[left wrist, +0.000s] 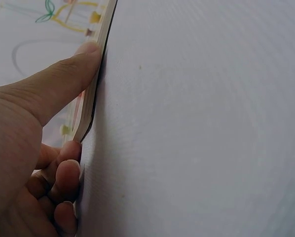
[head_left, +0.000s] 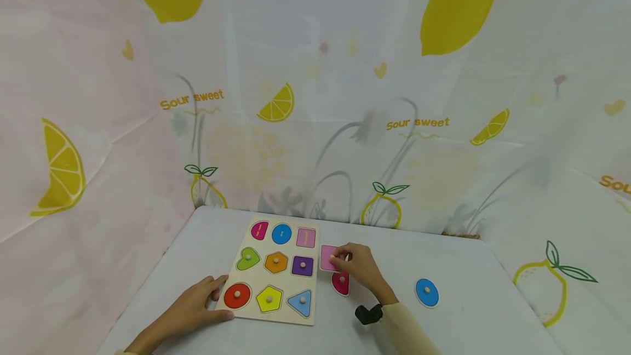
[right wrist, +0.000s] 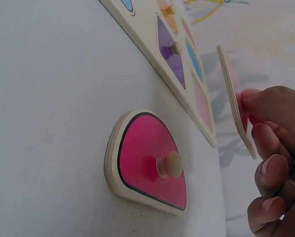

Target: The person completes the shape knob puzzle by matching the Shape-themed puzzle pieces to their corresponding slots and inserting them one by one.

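A wooden knob puzzle board (head_left: 290, 284) lies at left centre. My left hand (head_left: 193, 307) holds its near left corner, the thumb (left wrist: 71, 74) along the near edge and the fingers at the left side. Just off the board's right edge, my right hand (head_left: 362, 267) pinches the knob of a pink square puzzle piece (head_left: 327, 257). The right wrist view shows that piece (right wrist: 230, 89) edge-on, raised above the table. Below it lies a magenta half-round piece (right wrist: 150, 158), knob up. The board's top row has a bare pink square recess (head_left: 306, 238).
A blue round piece (head_left: 426, 293) with a knob lies on the white table (head_left: 473, 273) to the right. Knobbed pieces, such as a red circle (head_left: 237, 296) and a purple square (head_left: 303, 266), sit in the board. A lemon-print curtain (head_left: 315, 152) stands behind the table.
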Motion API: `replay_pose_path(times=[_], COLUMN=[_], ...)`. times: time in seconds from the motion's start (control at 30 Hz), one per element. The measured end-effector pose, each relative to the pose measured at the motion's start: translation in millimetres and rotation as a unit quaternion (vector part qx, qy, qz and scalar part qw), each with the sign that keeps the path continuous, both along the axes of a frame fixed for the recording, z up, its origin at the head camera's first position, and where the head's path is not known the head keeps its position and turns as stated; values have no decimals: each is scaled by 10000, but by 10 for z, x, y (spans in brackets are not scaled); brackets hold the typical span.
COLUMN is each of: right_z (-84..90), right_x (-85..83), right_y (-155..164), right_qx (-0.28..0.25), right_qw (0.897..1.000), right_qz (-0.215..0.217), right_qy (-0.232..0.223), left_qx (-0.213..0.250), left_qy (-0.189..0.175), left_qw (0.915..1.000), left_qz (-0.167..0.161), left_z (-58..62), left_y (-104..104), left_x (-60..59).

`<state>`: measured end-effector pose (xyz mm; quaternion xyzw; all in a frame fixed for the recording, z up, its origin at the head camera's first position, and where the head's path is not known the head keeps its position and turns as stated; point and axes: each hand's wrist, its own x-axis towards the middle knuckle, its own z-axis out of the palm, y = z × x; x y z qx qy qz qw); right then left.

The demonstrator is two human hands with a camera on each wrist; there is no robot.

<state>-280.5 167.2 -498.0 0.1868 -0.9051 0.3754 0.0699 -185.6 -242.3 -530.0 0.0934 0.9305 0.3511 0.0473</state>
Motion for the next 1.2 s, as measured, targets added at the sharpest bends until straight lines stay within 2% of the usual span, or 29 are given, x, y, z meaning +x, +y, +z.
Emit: replay_pose_path(times=[0.2,0.43,0.63,0.97,1.2], right_z=[39,58,64,108,27], right_x=[-59,-158,-255,-383,-457], right_y=[-94,-204,-305,-450,-537], right_qx=[79,178,180,206,120], right_qw=[9999,9995,9994,9994,9999], right_qz=[14,198,176,182,89], right_qy=[-149,143,231,202,84], left_qx=[-28,-82,-86,-60,-59], left_qy=[-11,-73,-87,69,67], left_qw=[10000,9998,9997,9999,10000], left_qz=[50,180,220,45,36], left_z=[7,-14,-7,-1,-7], left_y=[10,20,27,7,7], left_x=[7,0,0,0,6])
